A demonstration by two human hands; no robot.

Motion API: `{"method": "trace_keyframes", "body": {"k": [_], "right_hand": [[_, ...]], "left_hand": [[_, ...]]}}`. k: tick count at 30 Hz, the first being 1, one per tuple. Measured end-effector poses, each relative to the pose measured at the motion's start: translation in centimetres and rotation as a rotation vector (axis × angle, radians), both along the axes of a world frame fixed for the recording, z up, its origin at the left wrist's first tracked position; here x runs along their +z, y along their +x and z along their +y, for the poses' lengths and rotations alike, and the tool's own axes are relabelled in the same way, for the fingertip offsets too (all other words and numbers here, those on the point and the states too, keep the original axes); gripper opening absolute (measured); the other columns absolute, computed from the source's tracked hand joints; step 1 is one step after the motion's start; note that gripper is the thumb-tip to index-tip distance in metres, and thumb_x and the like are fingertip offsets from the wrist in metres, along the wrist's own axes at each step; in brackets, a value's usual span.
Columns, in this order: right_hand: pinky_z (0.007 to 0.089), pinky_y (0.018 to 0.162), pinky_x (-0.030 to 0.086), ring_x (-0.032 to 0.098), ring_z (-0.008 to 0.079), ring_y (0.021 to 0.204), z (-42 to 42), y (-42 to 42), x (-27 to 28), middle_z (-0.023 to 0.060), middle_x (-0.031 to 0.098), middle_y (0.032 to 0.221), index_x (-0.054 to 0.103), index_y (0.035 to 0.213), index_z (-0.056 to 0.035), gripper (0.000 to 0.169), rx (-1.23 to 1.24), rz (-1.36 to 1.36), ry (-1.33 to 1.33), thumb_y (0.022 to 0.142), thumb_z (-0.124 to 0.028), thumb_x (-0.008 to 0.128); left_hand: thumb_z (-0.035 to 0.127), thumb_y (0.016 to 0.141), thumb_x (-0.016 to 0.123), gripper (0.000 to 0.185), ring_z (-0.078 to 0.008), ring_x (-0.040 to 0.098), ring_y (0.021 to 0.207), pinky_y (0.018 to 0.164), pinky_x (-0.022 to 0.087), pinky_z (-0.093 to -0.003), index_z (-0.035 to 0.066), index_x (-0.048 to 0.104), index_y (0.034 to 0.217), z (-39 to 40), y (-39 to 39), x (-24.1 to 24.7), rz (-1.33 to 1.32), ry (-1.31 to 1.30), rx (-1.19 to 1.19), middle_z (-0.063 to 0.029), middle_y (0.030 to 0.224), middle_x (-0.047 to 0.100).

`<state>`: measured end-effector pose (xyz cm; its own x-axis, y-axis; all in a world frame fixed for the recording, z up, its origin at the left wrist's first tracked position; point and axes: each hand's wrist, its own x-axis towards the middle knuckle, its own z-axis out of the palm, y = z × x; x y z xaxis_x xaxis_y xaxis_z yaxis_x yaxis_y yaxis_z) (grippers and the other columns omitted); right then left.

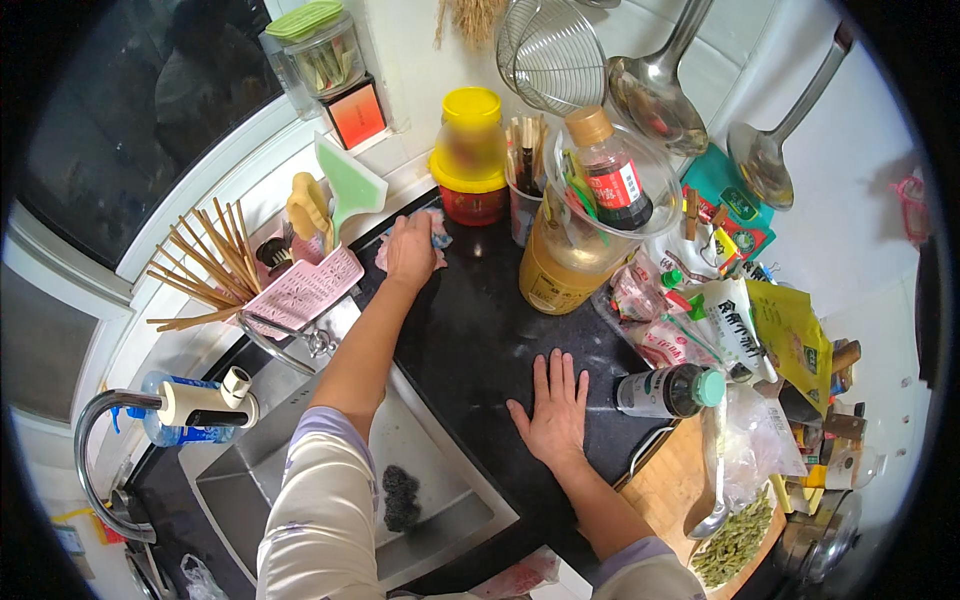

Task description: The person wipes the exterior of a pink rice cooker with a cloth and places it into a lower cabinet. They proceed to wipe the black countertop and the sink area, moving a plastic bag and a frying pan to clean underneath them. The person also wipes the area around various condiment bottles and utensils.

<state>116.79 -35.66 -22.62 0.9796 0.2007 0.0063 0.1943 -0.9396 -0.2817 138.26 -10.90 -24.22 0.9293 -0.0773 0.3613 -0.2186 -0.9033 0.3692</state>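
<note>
A pink and blue cloth [442,229] lies bunched on the black countertop [480,322], with my left hand [412,250] pressed over it, fingers curled onto it. My right hand [557,412] rests palm down on the counter, fingers spread, holding nothing. Behind the cloth stands a yellow-lidded jar [474,202] with red contents. A pink perforated basket [309,296] of chopsticks and utensils is left of the cloth. To the right of my right hand, a dark bottle with a green cap [667,391] lies near the counter's edge.
Below my left arm is a steel sink [442,480] holding a dark scouring pad [401,498]. A curved faucet [90,450] stands left. At right are a large jar [555,270], seasoning bags [739,330] and a wooden board [660,480] with chopped greens [735,540]. Ladles [660,90] hang above.
</note>
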Motion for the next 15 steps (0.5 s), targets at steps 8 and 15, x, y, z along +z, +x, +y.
{"method": "trace_keyframes", "body": {"k": [8,15], "right_hand": [[0.0533,0.109,0.012,0.018,0.0352,0.137,-0.1,-0.2,-0.2,0.0224,0.024,0.145,0.033,0.137,0.0004,0.073,0.011,0.016,-0.011,0.083,-0.042,0.057],[0.0521,0.11,0.012,0.019,0.0353,0.137,0.2,-0.1,0.0,0.0222,0.025,0.145,0.032,0.138,0.0006,0.073,0.011,0.001,0.002,0.082,-0.039,0.059]], "left_hand": [[0.001,0.071,0.064,0.035,-0.0382,0.058,0.09,0.077,0.049,-0.0464,0.008,0.052,0.103,0.1,3.9,-0.7,0.246,-0.135,-0.016,-0.0222,0.1,0.054],[0.012,0.062,0.076,0.055,-0.0336,0.052,0.104,0.083,0.046,-0.0467,0.005,0.048,0.108,-0.6,3.3,-1.6,0.038,0.235,0.058,-0.0193,0.107,0.055]]}}
